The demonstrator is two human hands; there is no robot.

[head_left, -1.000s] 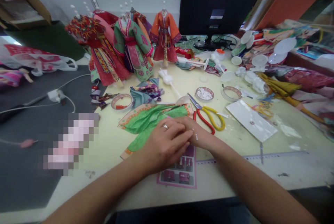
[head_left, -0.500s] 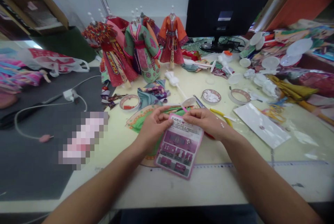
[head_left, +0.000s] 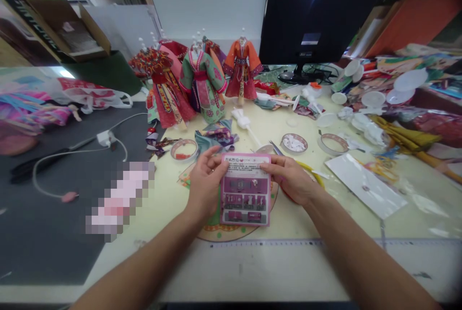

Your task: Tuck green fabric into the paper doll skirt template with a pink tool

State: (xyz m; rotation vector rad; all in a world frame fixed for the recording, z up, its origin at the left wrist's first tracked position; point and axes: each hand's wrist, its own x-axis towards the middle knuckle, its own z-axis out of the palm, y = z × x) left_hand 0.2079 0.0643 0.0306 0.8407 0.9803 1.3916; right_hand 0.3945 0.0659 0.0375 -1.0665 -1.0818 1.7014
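Observation:
Between my hands is a pink-edged instruction card (head_left: pixel 245 189) with text and small pictures, raised above the table. The fingers of my left hand (head_left: pixel 206 182) pinch its upper left edge. At the upper right edge, my right hand (head_left: pixel 290 179) grips it between thumb and fingers. Beneath the card lies a round green-and-orange patterned cloth (head_left: pixel 231 234), mostly covered. Just beyond my right hand are scissors (head_left: pixel 276 148) and a tool with yellow handles (head_left: pixel 316 175), both partly hidden.
Doll figures in robes, one in a green robe (head_left: pixel 204 83), stand at the back before a monitor (head_left: pixel 306 21). Tape rolls (head_left: pixel 184 150), a white doll stand (head_left: pixel 249 127) and a white card (head_left: pixel 364 185) lie around. A ruler (head_left: pixel 288 242) runs along the front.
The card has turned from tilted to nearly upright and squared up. My right hand has shifted to its right edge. The camera view has tipped upward.

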